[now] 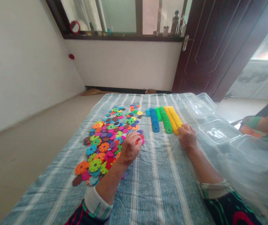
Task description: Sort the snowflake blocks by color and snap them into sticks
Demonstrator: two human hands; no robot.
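My left hand (132,147) is closed at the right edge of a loose pile of colourful notched plastic discs (104,147). Something red, seemingly a disc, shows between its fingers. My right hand (187,137) has curled fingers at the near end of a yellow row of discs (175,116); its fingertips are partly hidden. Left of that row lie an orange-yellow row (170,120), a long green row (165,120), a short green row (158,114), a blue row (154,121) and a short light-blue row (148,112).
A striped grey-blue cloth (145,200) covers the table. Along its right side stand clear plastic containers, including one at the back (202,105) and one nearer (219,132). Beyond the table are a windowsill (124,38) with small items and a dark red door (209,47).
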